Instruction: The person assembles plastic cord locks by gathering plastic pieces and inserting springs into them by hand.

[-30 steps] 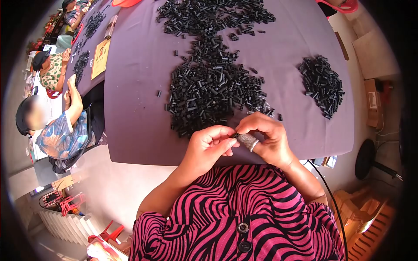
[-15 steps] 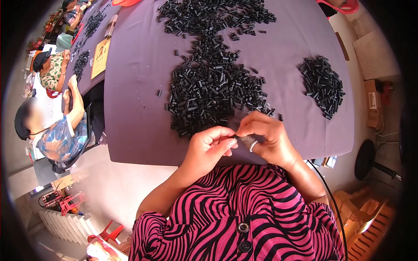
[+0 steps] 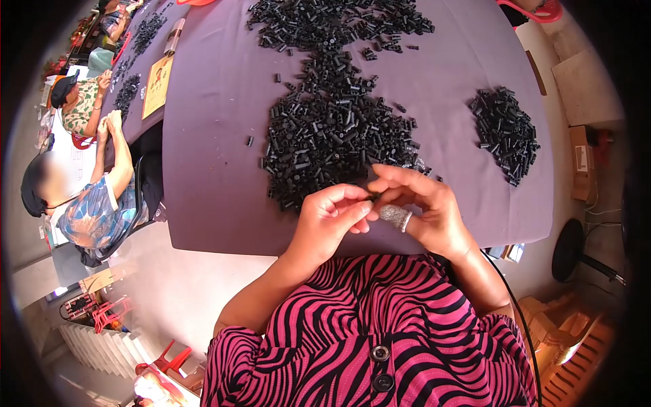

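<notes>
Above the table's near edge, my left hand [image 3: 333,216] is closed, pinching a small black tube-like piece [image 3: 373,196] between thumb and fingertips. My right hand [image 3: 430,209] meets it from the other side, its bent fingers at the same piece, with the index finger raised away. A grey knitted finger cover [image 3: 395,217] sits on the right thumb. The fingers hide most of the piece. Just beyond both hands lies a large heap of short black tube pieces [image 3: 332,139].
A smaller black heap [image 3: 505,136] lies to the right on the purple-grey tablecloth [image 3: 217,203]. A yellow printed card [image 3: 157,87] is at the left edge. Two people [image 3: 102,210] sit at the left along the neighbouring table. A black cable [image 3: 519,305] hangs by my right arm.
My right index finger has lifted from the pinch and the right hand has opened somewhat. Both hands stay together. The nearer person at the left has raised their hands slightly.
</notes>
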Motion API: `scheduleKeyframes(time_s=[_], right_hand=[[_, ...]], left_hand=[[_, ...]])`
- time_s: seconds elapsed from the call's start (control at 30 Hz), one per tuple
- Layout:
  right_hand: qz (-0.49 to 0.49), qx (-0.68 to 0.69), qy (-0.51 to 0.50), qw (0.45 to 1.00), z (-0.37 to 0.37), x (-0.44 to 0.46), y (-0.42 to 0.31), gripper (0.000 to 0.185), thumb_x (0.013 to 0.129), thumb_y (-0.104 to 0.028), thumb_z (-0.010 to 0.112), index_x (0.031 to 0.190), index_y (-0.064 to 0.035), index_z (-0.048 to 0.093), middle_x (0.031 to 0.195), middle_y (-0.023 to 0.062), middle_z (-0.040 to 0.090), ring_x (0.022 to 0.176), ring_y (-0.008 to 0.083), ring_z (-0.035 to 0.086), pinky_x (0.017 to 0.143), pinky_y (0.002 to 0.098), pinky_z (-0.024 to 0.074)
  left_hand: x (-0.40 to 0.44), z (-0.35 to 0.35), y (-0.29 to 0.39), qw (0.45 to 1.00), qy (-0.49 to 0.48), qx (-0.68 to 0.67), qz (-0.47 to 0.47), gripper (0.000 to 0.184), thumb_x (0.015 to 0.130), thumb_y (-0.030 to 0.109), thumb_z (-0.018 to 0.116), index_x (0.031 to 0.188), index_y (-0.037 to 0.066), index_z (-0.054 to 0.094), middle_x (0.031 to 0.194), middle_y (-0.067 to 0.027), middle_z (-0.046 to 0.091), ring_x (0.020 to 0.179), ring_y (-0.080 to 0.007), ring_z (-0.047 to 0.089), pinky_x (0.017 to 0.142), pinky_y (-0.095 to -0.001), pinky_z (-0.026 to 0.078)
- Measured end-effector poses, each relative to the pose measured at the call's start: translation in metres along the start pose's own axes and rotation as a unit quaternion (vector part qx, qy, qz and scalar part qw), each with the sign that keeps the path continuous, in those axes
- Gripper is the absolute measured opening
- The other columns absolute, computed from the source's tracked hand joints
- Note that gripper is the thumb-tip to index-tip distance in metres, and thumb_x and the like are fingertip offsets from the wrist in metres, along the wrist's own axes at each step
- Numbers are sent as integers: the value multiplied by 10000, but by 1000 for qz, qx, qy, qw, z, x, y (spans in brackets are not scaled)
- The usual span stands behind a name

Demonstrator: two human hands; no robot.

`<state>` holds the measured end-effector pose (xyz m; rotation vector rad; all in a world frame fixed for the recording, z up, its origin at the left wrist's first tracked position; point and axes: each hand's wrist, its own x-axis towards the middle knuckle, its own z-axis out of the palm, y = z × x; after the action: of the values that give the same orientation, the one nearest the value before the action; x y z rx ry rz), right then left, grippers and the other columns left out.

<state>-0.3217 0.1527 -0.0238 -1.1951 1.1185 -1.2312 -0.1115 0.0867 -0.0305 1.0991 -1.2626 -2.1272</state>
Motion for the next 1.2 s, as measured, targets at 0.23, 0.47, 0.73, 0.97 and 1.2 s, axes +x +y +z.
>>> scheduleKeyframes(time_s=[0.23,0.47,0.73,0.97,1.2], right_hand=[[-131,-383,20,914,9,7,-15,661,684,-83,788,1318,14,625,1199,191,650,1013,369,673,856,437,576],[-146,-407,40,901,20,12,-5,567,674,-123,794,1206,17,654,1058,155,657,953,353,674,790,441,573],[-151,-341,20,928,13,8,6,481,738,-200,814,1148,-3,659,947,141,645,819,353,675,716,438,567],[-188,-376,-1,907,21,1,6,413,772,-190,792,1111,-14,634,903,113,623,778,319,675,680,414,565],[-160,-410,-1,898,19,-11,16,388,769,-174,795,1083,-29,618,890,108,614,753,317,673,651,410,565]], left_hand=[[-1,11,8,997,6,-80,4,194,995,67,699,1165,-27,701,1053,-60,738,945,-117,680,856,-273,541],[-3,10,-1,996,8,-75,46,204,1004,16,644,1195,-37,692,1082,-66,724,966,-119,668,852,-277,532],[-5,4,11,979,-60,-183,-69,195,1033,90,635,1162,-39,702,1070,-87,729,956,-145,695,868,-294,556],[-12,6,3,989,-47,-122,-74,171,1019,89,657,1125,-34,711,1019,-67,725,923,-132,687,836,-284,548],[-12,20,-15,986,-20,-161,-47,153,1013,77,667,1114,-29,712,1000,-49,722,911,-114,676,821,-267,534]])
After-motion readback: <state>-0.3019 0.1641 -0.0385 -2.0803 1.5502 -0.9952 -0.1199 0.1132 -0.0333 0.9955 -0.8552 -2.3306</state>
